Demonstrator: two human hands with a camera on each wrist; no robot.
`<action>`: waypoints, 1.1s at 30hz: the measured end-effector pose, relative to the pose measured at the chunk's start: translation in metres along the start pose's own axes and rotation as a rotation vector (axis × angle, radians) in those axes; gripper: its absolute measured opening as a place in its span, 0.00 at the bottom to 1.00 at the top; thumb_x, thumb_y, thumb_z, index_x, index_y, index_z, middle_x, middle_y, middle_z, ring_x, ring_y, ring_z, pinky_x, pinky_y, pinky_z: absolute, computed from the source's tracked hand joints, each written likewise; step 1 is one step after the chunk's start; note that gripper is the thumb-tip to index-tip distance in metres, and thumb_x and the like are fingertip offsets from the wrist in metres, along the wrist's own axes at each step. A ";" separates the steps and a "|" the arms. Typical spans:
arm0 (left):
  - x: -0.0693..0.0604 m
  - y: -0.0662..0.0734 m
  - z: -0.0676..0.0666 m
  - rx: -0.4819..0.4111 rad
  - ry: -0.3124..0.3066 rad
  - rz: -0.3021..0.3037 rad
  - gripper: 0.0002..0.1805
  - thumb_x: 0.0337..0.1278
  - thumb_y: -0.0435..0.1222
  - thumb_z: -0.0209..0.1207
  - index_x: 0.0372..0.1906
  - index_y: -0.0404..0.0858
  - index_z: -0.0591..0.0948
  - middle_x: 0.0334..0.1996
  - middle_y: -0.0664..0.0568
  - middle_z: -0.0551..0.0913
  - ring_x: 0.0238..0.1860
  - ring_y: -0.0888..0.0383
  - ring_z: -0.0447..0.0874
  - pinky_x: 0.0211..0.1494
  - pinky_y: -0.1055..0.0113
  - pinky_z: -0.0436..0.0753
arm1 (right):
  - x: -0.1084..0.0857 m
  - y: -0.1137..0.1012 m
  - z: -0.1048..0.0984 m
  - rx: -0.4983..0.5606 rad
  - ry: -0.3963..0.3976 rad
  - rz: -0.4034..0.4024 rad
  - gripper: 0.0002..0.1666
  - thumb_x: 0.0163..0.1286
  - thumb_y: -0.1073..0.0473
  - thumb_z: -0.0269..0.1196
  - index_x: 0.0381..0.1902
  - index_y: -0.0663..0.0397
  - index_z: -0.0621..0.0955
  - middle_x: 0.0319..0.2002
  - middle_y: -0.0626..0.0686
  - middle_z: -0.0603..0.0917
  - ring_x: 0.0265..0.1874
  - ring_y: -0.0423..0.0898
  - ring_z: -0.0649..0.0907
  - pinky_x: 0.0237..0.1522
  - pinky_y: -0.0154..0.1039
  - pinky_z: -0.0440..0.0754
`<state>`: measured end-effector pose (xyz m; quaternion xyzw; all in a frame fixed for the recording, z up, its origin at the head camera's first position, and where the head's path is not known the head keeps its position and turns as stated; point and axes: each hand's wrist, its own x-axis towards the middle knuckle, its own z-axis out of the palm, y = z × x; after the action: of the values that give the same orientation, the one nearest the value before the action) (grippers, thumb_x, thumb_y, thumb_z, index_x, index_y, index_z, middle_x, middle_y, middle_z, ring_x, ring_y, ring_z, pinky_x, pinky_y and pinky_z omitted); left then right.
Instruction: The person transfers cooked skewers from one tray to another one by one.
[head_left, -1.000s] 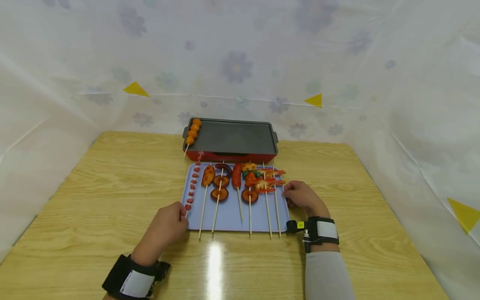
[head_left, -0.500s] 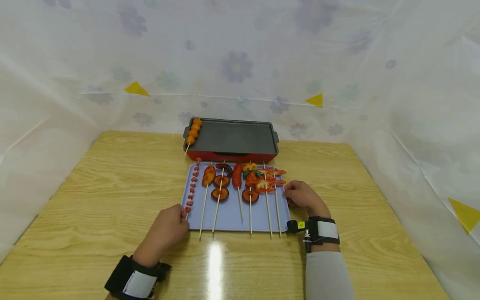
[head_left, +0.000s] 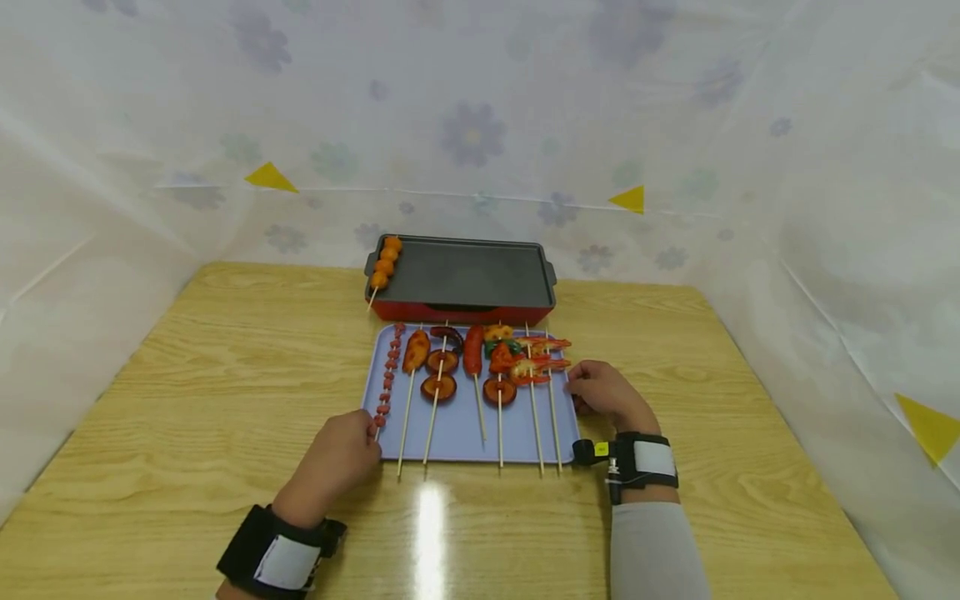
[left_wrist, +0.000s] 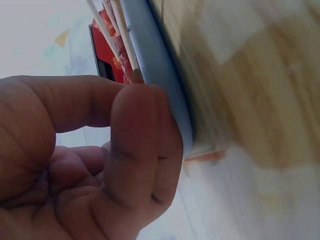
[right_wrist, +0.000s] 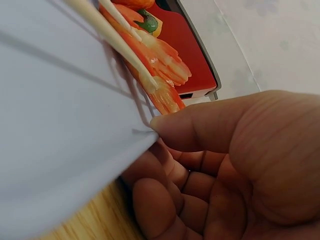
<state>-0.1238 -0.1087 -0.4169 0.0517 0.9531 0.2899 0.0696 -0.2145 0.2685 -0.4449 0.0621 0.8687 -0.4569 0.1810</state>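
My left hand (head_left: 333,457) pinches the lower end of a skewer of small red meat pieces (head_left: 388,375) at the left side of a pale lilac tray (head_left: 465,437). That skewer lies over the tray's left part, its tip near the far rim. In the left wrist view, curled fingers (left_wrist: 137,145) hide most of the grip. On the opposite side, my right hand (head_left: 606,392) pinches the tray's right rim, thumb on top in the right wrist view. Between the hands lie a drumstick-like skewer (head_left: 416,352), mushroom skewers (head_left: 438,387), a sausage skewer (head_left: 473,350) and shrimp skewers (head_left: 534,371).
Directly behind the tray stands a red grill with a dark grey plate (head_left: 472,275). A skewer of orange balls (head_left: 386,264) lies at the plate's left end. The wooden table (head_left: 247,358) extends to both sides, with a flowered curtain around it.
The skewer of red meat pieces has been drawn back from the grill's front edge, its tip now over the tray. My left hand has shifted slightly nearer and right; the right hand holds still.
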 end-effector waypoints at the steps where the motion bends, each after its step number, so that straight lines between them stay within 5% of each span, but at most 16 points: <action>1: 0.000 0.000 0.000 0.005 0.002 0.008 0.06 0.45 0.24 0.55 0.23 0.36 0.74 0.19 0.50 0.71 0.21 0.54 0.69 0.23 0.63 0.69 | 0.000 0.000 0.000 0.006 0.000 0.001 0.07 0.71 0.63 0.58 0.41 0.64 0.77 0.33 0.56 0.78 0.29 0.49 0.78 0.32 0.40 0.78; 24: 0.001 0.011 0.002 0.082 -0.050 -0.006 0.06 0.52 0.26 0.56 0.25 0.36 0.74 0.20 0.49 0.71 0.22 0.54 0.69 0.23 0.64 0.67 | -0.001 0.000 0.000 0.011 -0.003 0.003 0.07 0.71 0.63 0.58 0.40 0.64 0.77 0.33 0.57 0.78 0.29 0.49 0.78 0.32 0.40 0.78; 33: -0.001 0.009 0.000 0.040 -0.065 -0.039 0.04 0.49 0.27 0.59 0.26 0.36 0.75 0.20 0.50 0.71 0.22 0.55 0.69 0.23 0.64 0.66 | 0.000 0.000 0.000 -0.027 0.005 0.014 0.08 0.72 0.61 0.57 0.41 0.62 0.77 0.34 0.56 0.78 0.30 0.48 0.78 0.32 0.39 0.78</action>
<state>-0.1226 -0.1011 -0.4122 0.0440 0.9568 0.2676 0.1050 -0.2145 0.2688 -0.4451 0.0667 0.8748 -0.4436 0.1828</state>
